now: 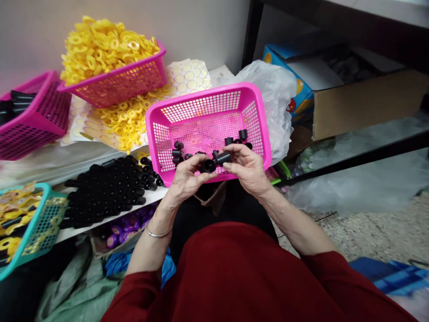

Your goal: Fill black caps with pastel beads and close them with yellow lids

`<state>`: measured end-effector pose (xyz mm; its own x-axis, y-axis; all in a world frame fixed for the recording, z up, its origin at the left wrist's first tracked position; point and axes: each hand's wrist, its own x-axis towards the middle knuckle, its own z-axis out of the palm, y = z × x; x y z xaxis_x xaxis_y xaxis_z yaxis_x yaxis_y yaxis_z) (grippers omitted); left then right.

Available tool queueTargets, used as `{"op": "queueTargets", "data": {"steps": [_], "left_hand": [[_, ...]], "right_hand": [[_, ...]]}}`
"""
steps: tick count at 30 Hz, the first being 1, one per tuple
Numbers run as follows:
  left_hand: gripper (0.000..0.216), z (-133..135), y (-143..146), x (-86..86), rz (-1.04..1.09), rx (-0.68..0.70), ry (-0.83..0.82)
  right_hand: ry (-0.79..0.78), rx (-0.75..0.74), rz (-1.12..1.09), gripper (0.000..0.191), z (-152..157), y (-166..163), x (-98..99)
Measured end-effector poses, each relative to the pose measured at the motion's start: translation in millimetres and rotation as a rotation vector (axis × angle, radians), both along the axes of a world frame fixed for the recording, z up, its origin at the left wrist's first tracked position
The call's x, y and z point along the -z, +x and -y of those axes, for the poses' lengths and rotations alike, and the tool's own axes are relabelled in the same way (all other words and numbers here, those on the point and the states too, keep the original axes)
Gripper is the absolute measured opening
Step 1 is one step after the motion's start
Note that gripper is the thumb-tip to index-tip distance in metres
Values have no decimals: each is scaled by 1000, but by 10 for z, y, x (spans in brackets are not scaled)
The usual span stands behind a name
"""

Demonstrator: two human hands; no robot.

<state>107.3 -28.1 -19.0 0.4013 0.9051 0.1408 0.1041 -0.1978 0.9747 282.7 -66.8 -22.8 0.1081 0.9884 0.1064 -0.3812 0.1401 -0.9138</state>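
Note:
My left hand (188, 175) pinches a hollow black plastic cylinder (208, 166), its round opening turned towards me. Between the thumb and fingers of my right hand (248, 170) is another black plastic cylinder (224, 158), lying nearly sideways. The two pieces are close together; I cannot tell whether they touch. Both hands are over the near side of a pink mesh basket (207, 99). Inside it, several loose black cylinders (243, 134) lie along the near side and at the ends.
At left, yellow ring-shaped pieces (100, 49) heap a pink basket (134, 74); more lie on patterned sheets. Rows of black cylinders (107, 188) cover a white shelf beside a teal basket (43, 223). A plastic bag (268, 98) and an open cardboard box (365, 105) stand right.

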Motion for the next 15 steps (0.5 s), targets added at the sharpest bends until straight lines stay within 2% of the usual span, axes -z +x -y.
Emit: {"op": "queueTargets", "data": {"steps": [5, 9, 13, 15], "left_hand": [[40, 15, -9, 73, -44, 5, 97], [38, 30, 5, 15, -106, 22, 146], [39, 63, 43, 12, -102, 14, 170], [40, 99, 46, 75, -85, -11, 194]], "right_hand": [[37, -28, 130, 38, 55, 6, 27], [18, -59, 284, 35, 84, 42, 17], [174, -56, 594, 29, 88, 50, 14], [281, -113, 746, 38, 112, 26, 37]]}}
